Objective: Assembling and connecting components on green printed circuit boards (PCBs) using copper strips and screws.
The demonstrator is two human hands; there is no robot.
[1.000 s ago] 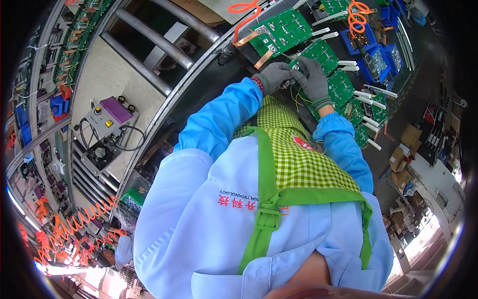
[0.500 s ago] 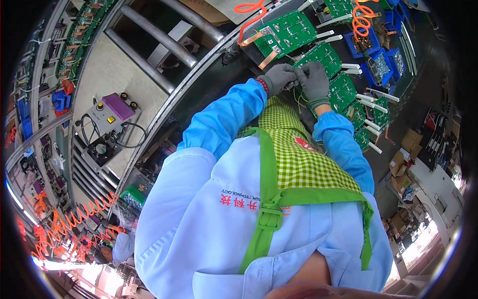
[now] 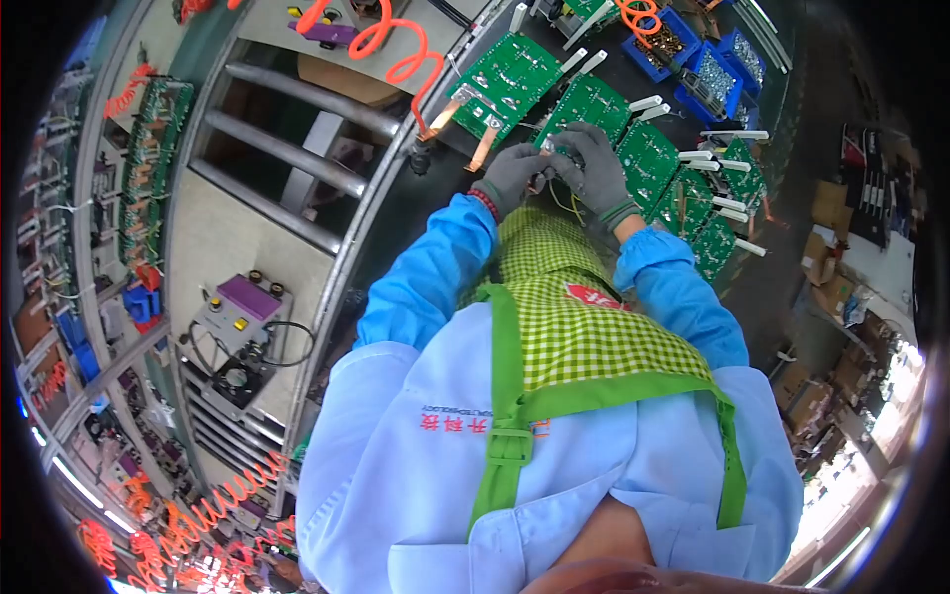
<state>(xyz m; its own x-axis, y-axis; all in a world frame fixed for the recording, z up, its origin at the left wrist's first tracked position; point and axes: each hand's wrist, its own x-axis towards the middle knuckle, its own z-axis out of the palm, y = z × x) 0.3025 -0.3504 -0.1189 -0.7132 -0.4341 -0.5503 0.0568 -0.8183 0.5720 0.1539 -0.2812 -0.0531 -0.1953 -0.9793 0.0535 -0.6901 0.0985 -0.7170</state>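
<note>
Hands (image 3: 597,180): 2, close together | green circuit board (image 3: 594,107): just beyond

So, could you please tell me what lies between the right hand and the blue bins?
Between the right hand and blue bins, the head view shows green boards and white posts.

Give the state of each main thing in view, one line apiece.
Left hand, gloved, fingers bent, hold unclear
Right hand, gloved, fingers bent, hold unclear
Green boards, set in a row
Blue bins, open, holding small metal parts
Apron, worn
Buckle, fastened
Orange hose, coiled
Control box, on or off unclear
</note>
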